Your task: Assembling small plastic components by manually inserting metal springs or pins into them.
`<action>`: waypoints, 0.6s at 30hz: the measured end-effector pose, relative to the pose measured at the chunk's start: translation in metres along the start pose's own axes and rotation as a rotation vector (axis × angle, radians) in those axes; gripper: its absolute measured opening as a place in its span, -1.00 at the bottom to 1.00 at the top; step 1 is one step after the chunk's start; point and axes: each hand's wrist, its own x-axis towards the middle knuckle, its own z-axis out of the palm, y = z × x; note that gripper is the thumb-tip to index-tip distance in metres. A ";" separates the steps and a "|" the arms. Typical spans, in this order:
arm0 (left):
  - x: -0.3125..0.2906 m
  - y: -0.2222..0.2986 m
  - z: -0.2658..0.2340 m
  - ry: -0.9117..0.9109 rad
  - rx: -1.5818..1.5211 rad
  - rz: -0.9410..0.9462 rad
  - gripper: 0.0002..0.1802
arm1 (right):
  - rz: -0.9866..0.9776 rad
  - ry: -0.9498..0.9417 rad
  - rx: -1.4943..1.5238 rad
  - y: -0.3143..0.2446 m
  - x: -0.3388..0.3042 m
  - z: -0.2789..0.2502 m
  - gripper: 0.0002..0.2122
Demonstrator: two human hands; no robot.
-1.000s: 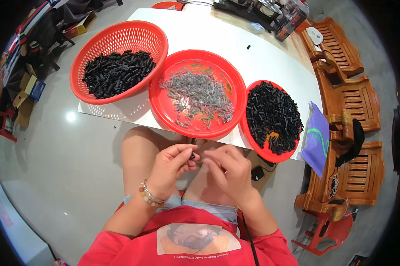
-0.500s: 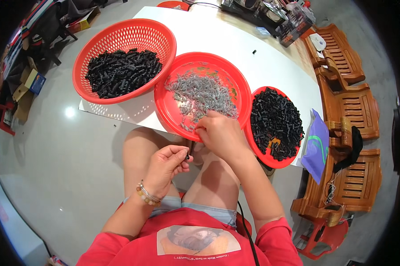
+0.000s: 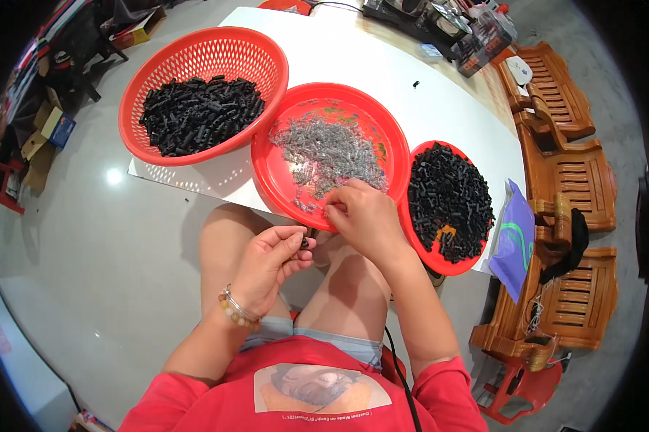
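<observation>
My left hand [image 3: 267,258] is raised over my lap, its thumb and fingertips closed on a small black plastic piece [image 3: 304,243]. My right hand [image 3: 368,219] reaches over the near rim of a round red tray [image 3: 267,173], which holds a heap of small silvery metal springs [image 3: 332,155]. Its fingers are pinched together at the near side of the heap; whatever lies between them is too small to make out. To the right, a red plate [image 3: 447,268] is filled with short black plastic pieces [image 3: 450,198].
A red slotted basket [image 3: 134,140] of longer black pieces [image 3: 198,119] stands at the left of the white table [image 3: 339,54]. One loose black piece [image 3: 415,84] lies farther back. A purple bag [image 3: 513,241] hangs by the right edge, near wooden chairs [image 3: 576,173].
My left hand has risen slightly, with the small black piece still in its fingertips. My right hand has shifted a little to the right over the springs, fingers still pinched.
</observation>
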 end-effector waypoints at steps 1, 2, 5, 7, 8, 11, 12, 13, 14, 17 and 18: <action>0.000 0.001 0.002 0.015 0.001 -0.002 -0.77 | -0.021 -0.035 -0.029 -0.001 0.002 0.000 -0.88; -0.001 0.001 0.004 0.027 0.004 -0.006 -0.77 | -0.038 -0.068 -0.060 -0.001 0.003 0.000 -0.88; -0.002 0.001 0.009 0.035 0.010 -0.001 -0.77 | -0.035 -0.108 -0.134 0.005 0.011 0.009 -0.88; -0.004 0.001 0.010 0.036 0.011 0.003 -0.77 | -0.026 -0.101 -0.126 0.005 0.012 0.008 -0.88; -0.004 0.001 0.009 0.040 0.006 0.007 -0.77 | -0.021 -0.101 -0.120 0.005 0.013 0.008 -0.88; -0.004 -0.001 0.009 0.036 -0.017 0.037 -0.77 | -0.045 -0.001 0.008 0.006 0.003 0.004 -0.91; -0.005 0.000 0.010 0.038 -0.015 0.038 -0.77 | -0.046 -0.001 0.010 0.005 -0.001 0.001 -0.91; -0.005 0.001 0.011 0.046 -0.021 0.046 -0.77 | -0.081 0.046 0.098 0.002 -0.006 -0.004 -0.91; -0.006 0.001 0.012 0.054 -0.027 0.053 -0.77 | -0.116 0.092 0.185 -0.001 -0.012 -0.008 -0.91; -0.008 0.000 0.015 0.052 -0.040 0.059 -0.77 | -0.126 0.059 0.278 -0.018 -0.035 -0.018 -0.91; -0.008 -0.001 0.015 0.049 -0.037 0.058 -0.77 | -0.152 0.018 0.268 -0.019 -0.040 -0.020 -0.92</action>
